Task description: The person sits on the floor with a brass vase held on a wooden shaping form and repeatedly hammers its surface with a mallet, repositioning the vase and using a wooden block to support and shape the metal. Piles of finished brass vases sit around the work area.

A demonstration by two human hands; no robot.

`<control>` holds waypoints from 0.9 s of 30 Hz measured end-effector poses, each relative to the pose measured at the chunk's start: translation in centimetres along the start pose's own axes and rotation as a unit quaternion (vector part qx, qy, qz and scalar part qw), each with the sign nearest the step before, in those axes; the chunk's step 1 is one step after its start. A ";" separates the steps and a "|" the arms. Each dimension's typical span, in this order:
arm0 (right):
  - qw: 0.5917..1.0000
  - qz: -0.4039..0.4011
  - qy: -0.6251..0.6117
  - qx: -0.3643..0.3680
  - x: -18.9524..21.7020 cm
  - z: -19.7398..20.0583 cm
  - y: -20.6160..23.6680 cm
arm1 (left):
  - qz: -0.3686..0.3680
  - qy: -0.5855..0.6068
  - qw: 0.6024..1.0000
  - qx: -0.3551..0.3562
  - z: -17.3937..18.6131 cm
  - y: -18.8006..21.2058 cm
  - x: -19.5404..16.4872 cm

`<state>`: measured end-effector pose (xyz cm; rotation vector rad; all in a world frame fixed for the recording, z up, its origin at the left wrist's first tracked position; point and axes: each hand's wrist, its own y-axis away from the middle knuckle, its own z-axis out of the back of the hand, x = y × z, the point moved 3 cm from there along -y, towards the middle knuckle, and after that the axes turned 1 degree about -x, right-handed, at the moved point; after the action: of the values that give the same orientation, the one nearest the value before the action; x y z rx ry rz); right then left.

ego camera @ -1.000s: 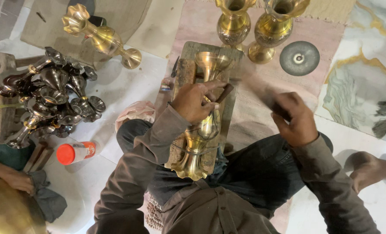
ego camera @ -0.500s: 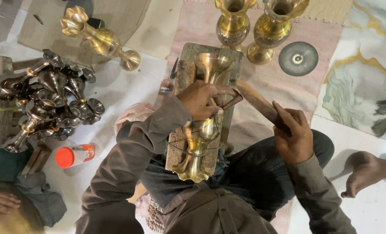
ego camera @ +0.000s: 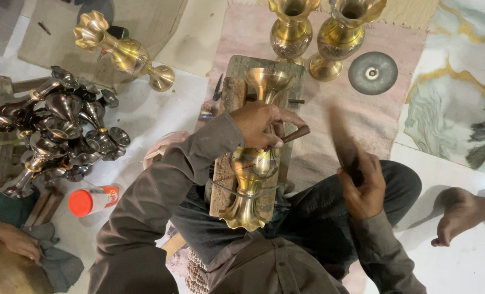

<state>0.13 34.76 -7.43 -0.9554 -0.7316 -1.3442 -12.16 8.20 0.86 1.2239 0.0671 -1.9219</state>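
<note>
Covering the pale floor (ego camera: 161, 117) are a pink mat (ego camera: 384, 109) and marbled sheet (ego camera: 449, 103). On the lap, a worn wooden block (ego camera: 234, 92) carries a polished, fluted brass vase (ego camera: 253, 163) lying flat. Left hand (ego camera: 261, 122) grips its neck with a thin wood-handled tool (ego camera: 294, 134). Right hand (ego camera: 365, 188) closes on a blurred dark striker (ego camera: 343, 144). Tarnished vases (ego camera: 57, 130) are heaped nearby.

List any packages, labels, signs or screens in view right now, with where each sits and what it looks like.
Small container: lies on its side on the pale floor at the left, beside the person's left sleeve and below the pile of dark metal vases; cylindrical, round red cap, white body with an orange-red label.
No signs or screens show.
</note>
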 end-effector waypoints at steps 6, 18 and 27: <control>0.999 -0.016 0.036 0.007 0.0 -1.5 1.9 | -0.049 -0.003 0.996 0.068 0.0 -0.8 0.5; 0.990 0.044 0.126 -0.051 1.3 -2.7 4.1 | -0.082 0.003 0.987 0.136 0.2 -1.6 0.4; 0.993 -0.017 -0.027 -0.116 0.6 -2.9 5.3 | -0.087 0.016 0.976 0.199 0.5 -1.9 -0.3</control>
<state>5.17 31.71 -8.95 -1.1717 -0.6429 -1.4595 -13.75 9.42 0.66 1.5546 -0.2097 -2.1339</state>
